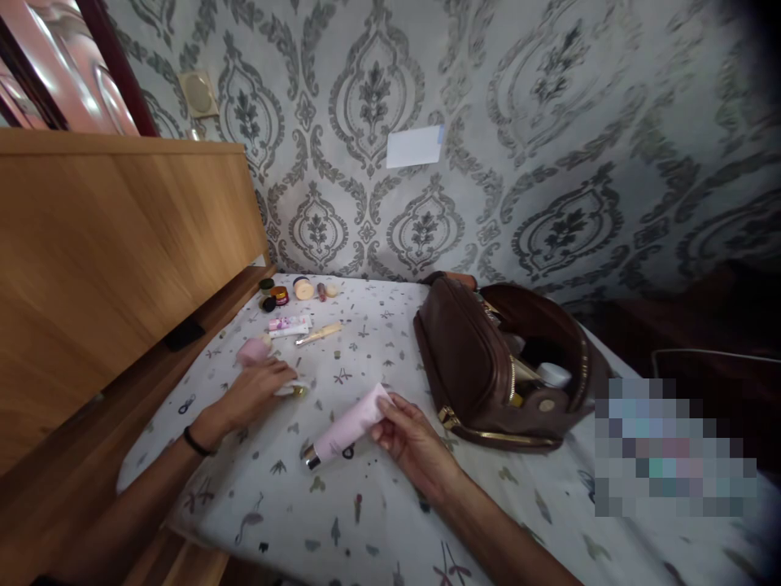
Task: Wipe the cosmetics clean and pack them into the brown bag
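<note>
My right hand (410, 435) pinches the flat end of a pale pink squeeze tube (347, 425), whose silver cap points down and to the left, just above the cloth. Further left, my left hand (262, 387) has its fingers closed over a small white tube with a gold cap (298, 391), low at the cloth; part of it is hidden under the fingers. Right behind that hand sits a pink rounded item (253, 351). Beyond it lie a white and pink tube (290, 325) and a slim cream-coloured tube (320, 334).
A brown leather bag (464, 358) stands unzipped on the right with several items inside. Small jars (279, 295) and a round cream container (303, 289) sit at the back left. A wooden cabinet (122, 236) borders the left; the patterned wall (372, 203) rises behind.
</note>
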Action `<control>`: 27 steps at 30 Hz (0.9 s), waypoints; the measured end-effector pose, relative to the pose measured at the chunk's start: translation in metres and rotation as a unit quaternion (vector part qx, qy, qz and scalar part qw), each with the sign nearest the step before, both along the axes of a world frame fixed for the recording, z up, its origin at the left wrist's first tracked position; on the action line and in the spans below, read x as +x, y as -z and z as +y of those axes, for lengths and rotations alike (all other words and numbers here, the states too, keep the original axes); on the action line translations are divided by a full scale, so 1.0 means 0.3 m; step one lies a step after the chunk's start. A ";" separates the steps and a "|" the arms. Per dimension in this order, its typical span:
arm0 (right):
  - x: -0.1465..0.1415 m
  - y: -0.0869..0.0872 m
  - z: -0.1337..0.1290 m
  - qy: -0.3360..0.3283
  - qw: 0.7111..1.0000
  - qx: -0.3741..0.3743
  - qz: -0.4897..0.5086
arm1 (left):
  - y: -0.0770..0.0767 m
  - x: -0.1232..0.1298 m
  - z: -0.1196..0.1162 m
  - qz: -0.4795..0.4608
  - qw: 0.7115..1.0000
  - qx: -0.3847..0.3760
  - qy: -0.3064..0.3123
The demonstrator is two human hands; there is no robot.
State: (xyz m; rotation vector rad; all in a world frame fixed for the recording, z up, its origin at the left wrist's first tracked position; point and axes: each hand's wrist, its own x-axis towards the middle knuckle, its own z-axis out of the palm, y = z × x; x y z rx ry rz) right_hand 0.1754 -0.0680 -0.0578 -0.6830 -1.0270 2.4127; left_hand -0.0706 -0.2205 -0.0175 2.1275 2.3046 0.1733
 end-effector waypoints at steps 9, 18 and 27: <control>0.047 0.013 0.019 -0.040 0.969 0.230 -0.084 | 0.024 0.025 0.057 0.015 0.996 0.052 -0.071; 0.052 0.026 0.015 -0.002 0.977 0.200 -0.079 | 0.040 0.378 -0.010 -0.038 0.997 0.067 0.019; 0.052 0.021 -0.009 -0.025 0.974 0.220 -0.036 | 0.075 0.399 0.023 0.014 0.999 0.028 -0.030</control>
